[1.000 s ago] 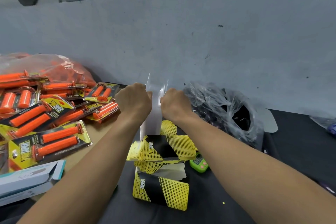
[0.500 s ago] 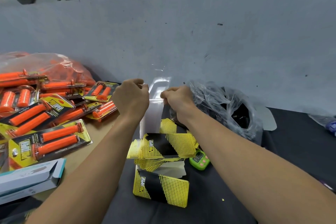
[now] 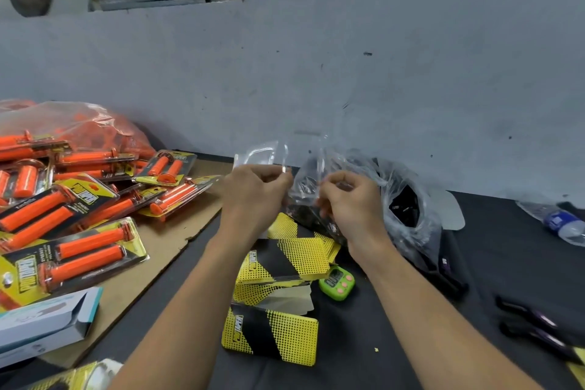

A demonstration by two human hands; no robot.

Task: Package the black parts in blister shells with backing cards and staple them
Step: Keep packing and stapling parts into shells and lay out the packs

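I have both hands up over the far side of the table [image 3: 411, 342], at about 12 o'clock from the cards [image 3: 285, 258]. My left hand [image 3: 253, 199] pinches a clear shell [image 3: 262, 153] by its lower edge, fingers [image 3: 278, 174] curled in against the thumb. My right hand [image 3: 349, 206] pinches a second shell [image 3: 318, 152] in the same way, though that one is hard to read against the bag [image 3: 424, 231] behind it. I judge I hold them by the edges so that the pockets stay open and unmarked. I keep them lifted so that neither catches on the pile below.

The black parts [image 3: 403, 207] are not yet packed. They sit in the bag at 3 o'clock from my right hand, close enough to reach without shifting. The cards lie stacked at 6 o'clock from my hands, ready to back a filled shell. Finished orange packs [image 3: 85, 250] are heaped out of the way at 9 o'clock. A green timer [image 3: 337, 282] rests just beside the cards, at their 4 o'clock.

A second ago my fists were almost touching, gripping what looked like one upright piece of clear plastic. Now they have drawn apart, with a gap between them and a shell in each, so I take it that two nested shells have come free. My right hand has also drifted toward the bag.
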